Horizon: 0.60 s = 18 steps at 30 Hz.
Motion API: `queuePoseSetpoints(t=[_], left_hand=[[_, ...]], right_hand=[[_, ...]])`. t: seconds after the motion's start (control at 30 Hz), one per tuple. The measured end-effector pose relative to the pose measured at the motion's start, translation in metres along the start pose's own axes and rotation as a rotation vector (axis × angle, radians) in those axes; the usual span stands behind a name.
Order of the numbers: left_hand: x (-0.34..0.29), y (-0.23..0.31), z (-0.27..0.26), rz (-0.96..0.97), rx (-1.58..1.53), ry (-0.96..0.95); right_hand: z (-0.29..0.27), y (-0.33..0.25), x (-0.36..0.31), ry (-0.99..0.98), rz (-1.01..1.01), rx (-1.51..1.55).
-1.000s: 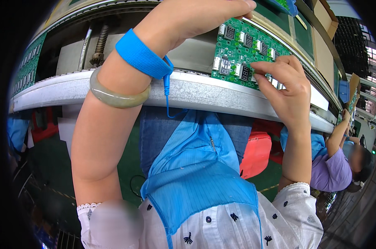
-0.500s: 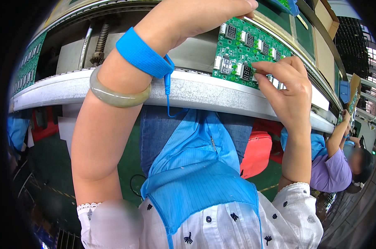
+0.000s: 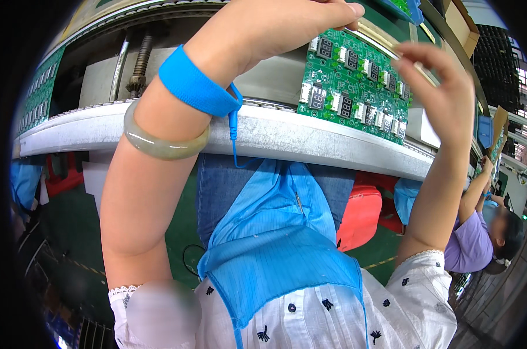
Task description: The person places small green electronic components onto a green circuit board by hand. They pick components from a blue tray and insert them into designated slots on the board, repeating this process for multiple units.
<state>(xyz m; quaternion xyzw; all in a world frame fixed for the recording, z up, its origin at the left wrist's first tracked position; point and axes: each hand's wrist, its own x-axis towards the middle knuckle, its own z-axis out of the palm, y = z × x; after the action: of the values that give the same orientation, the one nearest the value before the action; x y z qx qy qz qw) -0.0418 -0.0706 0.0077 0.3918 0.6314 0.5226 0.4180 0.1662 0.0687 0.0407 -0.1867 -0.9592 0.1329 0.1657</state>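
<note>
1. Nearest, at 6 o'clock, a blue apron over a white patterned top hangs in front of the metal conveyor rail.
2. The left forearm rises from 7 o'clock wearing a pale green bangle and a blue wrist strap with a cord dangling.
3. The left hand rests at 12 o'clock with its fingertips touching the upper edge of the green circuit board; whether they pinch it I cannot tell.
4. The right hand hovers at 2 o'clock, fingers apart and slightly curled, just beside the board's right end.
5. The board lies on the line beyond the rail, its long axis running from 11 o'clock down toward 3 o'clock; it lies toward 9 o'clock of the right fingers.
6. Farther, at 4 o'clock, another person in a purple shirt works.
</note>
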Motion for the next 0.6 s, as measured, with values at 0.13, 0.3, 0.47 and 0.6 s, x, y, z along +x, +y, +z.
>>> queuePoseSetpoints(t=[0.13, 0.3, 0.47, 0.6], left_hand=[[0.0, 0.008, 0.001, -0.054, 0.032, -0.001], [0.006, -0.005, 0.0, -0.014, -0.008, -0.002], [0.007, -0.014, -0.003, 0.024, -0.053, -0.007], [0.005, -0.009, -0.002, 0.022, -0.024, 0.003]], right_hand=[[0.0, 0.091, 0.062, 0.112, 0.254, -0.138], [0.018, 0.075, 0.115, 0.12, 0.109, -0.217], [0.027, 0.08, 0.132, 0.011, 0.171, -0.178], [0.029, 0.088, 0.132, 0.055, 0.146, -0.226]])
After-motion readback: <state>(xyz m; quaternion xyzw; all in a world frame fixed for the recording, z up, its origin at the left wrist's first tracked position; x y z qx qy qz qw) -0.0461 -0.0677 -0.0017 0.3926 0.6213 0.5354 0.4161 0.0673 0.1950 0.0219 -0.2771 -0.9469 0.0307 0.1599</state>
